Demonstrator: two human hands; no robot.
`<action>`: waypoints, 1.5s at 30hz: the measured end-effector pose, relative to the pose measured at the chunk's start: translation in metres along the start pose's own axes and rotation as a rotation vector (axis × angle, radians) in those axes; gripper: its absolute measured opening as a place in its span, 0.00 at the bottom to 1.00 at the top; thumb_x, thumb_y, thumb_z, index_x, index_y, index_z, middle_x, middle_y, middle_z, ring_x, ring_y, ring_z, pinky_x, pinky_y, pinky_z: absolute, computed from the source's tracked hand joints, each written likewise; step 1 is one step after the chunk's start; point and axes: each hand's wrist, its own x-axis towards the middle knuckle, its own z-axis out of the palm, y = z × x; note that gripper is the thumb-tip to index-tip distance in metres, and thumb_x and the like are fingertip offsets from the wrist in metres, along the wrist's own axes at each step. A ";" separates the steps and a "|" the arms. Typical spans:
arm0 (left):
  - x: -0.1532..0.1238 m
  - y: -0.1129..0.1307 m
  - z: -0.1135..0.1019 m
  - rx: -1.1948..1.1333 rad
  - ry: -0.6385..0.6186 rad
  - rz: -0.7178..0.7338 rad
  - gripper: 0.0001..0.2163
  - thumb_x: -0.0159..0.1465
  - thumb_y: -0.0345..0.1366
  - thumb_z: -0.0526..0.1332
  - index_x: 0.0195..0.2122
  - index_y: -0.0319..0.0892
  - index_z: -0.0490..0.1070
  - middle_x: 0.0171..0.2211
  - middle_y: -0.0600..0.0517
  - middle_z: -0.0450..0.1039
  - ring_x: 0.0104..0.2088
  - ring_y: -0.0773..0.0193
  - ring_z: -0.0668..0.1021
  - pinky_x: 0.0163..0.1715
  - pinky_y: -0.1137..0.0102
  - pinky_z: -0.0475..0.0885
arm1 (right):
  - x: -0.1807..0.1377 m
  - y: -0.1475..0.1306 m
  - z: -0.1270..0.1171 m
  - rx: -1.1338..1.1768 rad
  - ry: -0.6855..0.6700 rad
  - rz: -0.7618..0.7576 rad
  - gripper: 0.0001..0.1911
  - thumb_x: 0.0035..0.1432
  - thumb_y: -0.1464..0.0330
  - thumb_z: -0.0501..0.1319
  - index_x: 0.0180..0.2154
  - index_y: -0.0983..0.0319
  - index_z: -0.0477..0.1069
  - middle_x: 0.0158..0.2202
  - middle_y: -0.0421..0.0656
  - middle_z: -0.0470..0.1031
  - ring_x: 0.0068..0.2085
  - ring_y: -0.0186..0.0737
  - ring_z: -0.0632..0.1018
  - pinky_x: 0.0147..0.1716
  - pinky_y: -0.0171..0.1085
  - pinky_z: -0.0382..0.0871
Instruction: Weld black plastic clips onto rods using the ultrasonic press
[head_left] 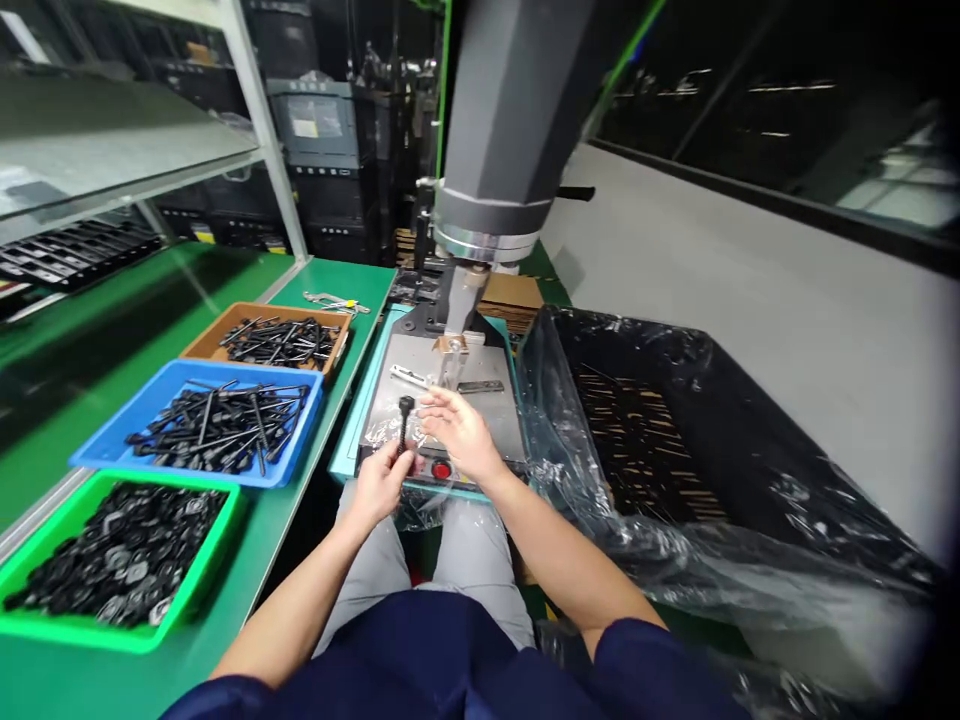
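My left hand [381, 484] is closed around the lower end of a black rod with a round knobbed head [405, 408], which points up and away from me. My right hand [463, 432] hovers just right of the rod, its fingers stretched out and slightly apart, with nothing visible in them. Both hands are over the front of a machine's metal base plate [491, 425]. Behind the right fingers, a metal machine head [452, 350] comes down to the plate, with a slotted metal bar [480, 387] to its right. A red button [441, 469] sits at the front edge.
On the green bench [274, 530] at left stand a brown tray [214, 333] and a blue tray [112, 435] of black rods, and a green tray [234, 510] of round black parts. At right is a plastic-lined black bin [574, 400]. The machine column [510, 110] rises ahead.
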 end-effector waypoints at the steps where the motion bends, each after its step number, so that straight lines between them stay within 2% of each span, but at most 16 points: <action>1: 0.000 -0.002 -0.008 -0.084 0.087 -0.024 0.14 0.60 0.43 0.64 0.42 0.40 0.72 0.34 0.46 0.79 0.34 0.57 0.81 0.42 0.60 0.77 | -0.001 0.001 0.000 -0.014 -0.003 0.006 0.28 0.49 0.56 0.71 0.50 0.58 0.68 0.48 0.47 0.74 0.42 0.42 0.78 0.38 0.40 0.78; 3: 0.006 0.004 -0.032 -0.251 0.320 -0.011 0.14 0.60 0.43 0.64 0.43 0.40 0.69 0.33 0.47 0.78 0.33 0.59 0.82 0.41 0.61 0.78 | -0.004 0.001 -0.002 -0.037 -0.029 0.031 0.29 0.51 0.56 0.70 0.52 0.59 0.67 0.46 0.48 0.75 0.41 0.42 0.79 0.39 0.41 0.77; 6: 0.023 0.032 -0.083 -0.428 0.630 0.106 0.11 0.63 0.40 0.62 0.41 0.40 0.65 0.35 0.46 0.78 0.36 0.61 0.82 0.45 0.61 0.76 | -0.013 0.000 -0.008 -0.060 -0.071 0.096 0.27 0.53 0.54 0.68 0.49 0.60 0.68 0.39 0.45 0.77 0.36 0.40 0.79 0.37 0.41 0.77; 8: 0.032 0.051 -0.112 -0.511 0.681 0.100 0.10 0.66 0.42 0.58 0.38 0.39 0.63 0.37 0.41 0.78 0.38 0.58 0.82 0.45 0.60 0.76 | -0.021 0.000 -0.012 -0.085 -0.084 0.148 0.26 0.53 0.52 0.68 0.47 0.61 0.70 0.36 0.45 0.78 0.34 0.40 0.80 0.36 0.41 0.77; 10: 0.033 0.060 -0.125 -0.532 0.632 -0.018 0.10 0.68 0.42 0.56 0.38 0.38 0.64 0.39 0.37 0.78 0.38 0.56 0.83 0.42 0.61 0.77 | -0.029 -0.001 -0.015 -0.123 -0.099 0.210 0.24 0.52 0.52 0.68 0.44 0.61 0.72 0.35 0.45 0.78 0.34 0.41 0.80 0.36 0.42 0.77; 13: 0.016 0.049 -0.112 -0.415 0.443 -0.205 0.12 0.62 0.36 0.64 0.43 0.35 0.68 0.41 0.36 0.78 0.34 0.58 0.82 0.37 0.64 0.78 | -0.041 -0.001 -0.023 -0.195 -0.117 0.282 0.22 0.53 0.51 0.67 0.41 0.62 0.74 0.34 0.45 0.80 0.34 0.43 0.81 0.37 0.43 0.77; 15: -0.002 0.032 -0.092 -0.321 0.317 -0.240 0.18 0.56 0.35 0.70 0.46 0.34 0.71 0.42 0.38 0.78 0.33 0.60 0.82 0.36 0.66 0.77 | -0.046 -0.001 -0.032 -0.227 -0.104 0.299 0.23 0.52 0.51 0.67 0.41 0.62 0.75 0.33 0.46 0.80 0.34 0.43 0.81 0.37 0.43 0.77; 17: -0.022 0.015 -0.076 -0.251 0.262 -0.246 0.21 0.52 0.38 0.73 0.45 0.34 0.73 0.41 0.39 0.79 0.33 0.60 0.81 0.36 0.67 0.76 | -0.051 0.000 -0.043 -0.246 -0.076 0.306 0.24 0.52 0.49 0.67 0.40 0.62 0.75 0.33 0.46 0.81 0.34 0.44 0.81 0.37 0.44 0.77; 20: -0.049 -0.001 -0.072 -0.120 0.286 -0.243 0.21 0.51 0.43 0.73 0.42 0.35 0.75 0.38 0.41 0.80 0.34 0.60 0.81 0.37 0.67 0.75 | -0.056 0.002 -0.061 -0.279 -0.013 0.310 0.25 0.51 0.48 0.67 0.40 0.62 0.76 0.33 0.47 0.81 0.34 0.44 0.81 0.36 0.44 0.77; 23: -0.068 -0.005 -0.089 -0.043 0.373 -0.236 0.21 0.51 0.44 0.73 0.41 0.35 0.76 0.35 0.42 0.80 0.33 0.59 0.81 0.35 0.68 0.75 | -0.061 0.005 -0.074 -0.297 0.048 0.319 0.26 0.49 0.47 0.69 0.39 0.62 0.76 0.33 0.48 0.80 0.32 0.43 0.80 0.34 0.42 0.76; 29: -0.091 -0.007 -0.128 -0.329 0.676 -0.427 0.15 0.60 0.41 0.67 0.40 0.34 0.72 0.38 0.38 0.79 0.30 0.61 0.82 0.33 0.68 0.79 | -0.063 0.019 -0.068 -0.271 0.012 0.405 0.28 0.46 0.47 0.70 0.38 0.63 0.76 0.33 0.49 0.80 0.32 0.44 0.80 0.34 0.42 0.76; 32: -0.088 -0.009 -0.138 -0.529 0.749 -0.436 0.16 0.63 0.41 0.64 0.45 0.34 0.67 0.42 0.34 0.77 0.35 0.57 0.83 0.37 0.64 0.80 | -0.062 0.029 -0.057 -0.257 -0.049 0.425 0.27 0.49 0.47 0.69 0.40 0.62 0.76 0.34 0.49 0.80 0.34 0.45 0.80 0.36 0.43 0.76; 36: -0.061 -0.008 -0.142 -0.769 0.744 -0.430 0.20 0.64 0.46 0.61 0.47 0.32 0.65 0.42 0.33 0.75 0.38 0.54 0.82 0.38 0.63 0.81 | -0.060 0.038 -0.044 -0.249 -0.149 0.447 0.27 0.49 0.47 0.69 0.40 0.63 0.76 0.35 0.50 0.81 0.34 0.45 0.80 0.36 0.43 0.75; 40: -0.031 -0.006 -0.140 -0.698 0.896 -0.463 0.20 0.64 0.46 0.62 0.50 0.36 0.66 0.41 0.42 0.73 0.34 0.60 0.81 0.32 0.67 0.81 | -0.062 0.042 -0.033 -0.220 -0.210 0.471 0.28 0.46 0.47 0.70 0.39 0.63 0.76 0.35 0.50 0.81 0.34 0.45 0.80 0.36 0.42 0.75; 42: -0.019 -0.004 -0.138 -0.652 0.950 -0.515 0.19 0.65 0.42 0.61 0.52 0.36 0.65 0.42 0.42 0.72 0.34 0.60 0.80 0.28 0.69 0.81 | -0.065 0.044 -0.029 -0.205 -0.219 0.481 0.29 0.46 0.47 0.70 0.39 0.64 0.76 0.34 0.50 0.81 0.34 0.44 0.80 0.35 0.41 0.75; 45: -0.005 0.003 -0.135 -0.698 0.951 -0.554 0.16 0.67 0.35 0.58 0.53 0.34 0.64 0.43 0.39 0.71 0.36 0.58 0.80 0.25 0.69 0.80 | -0.071 0.047 -0.024 -0.182 -0.226 0.508 0.29 0.45 0.47 0.71 0.40 0.64 0.76 0.34 0.49 0.81 0.34 0.44 0.80 0.35 0.40 0.75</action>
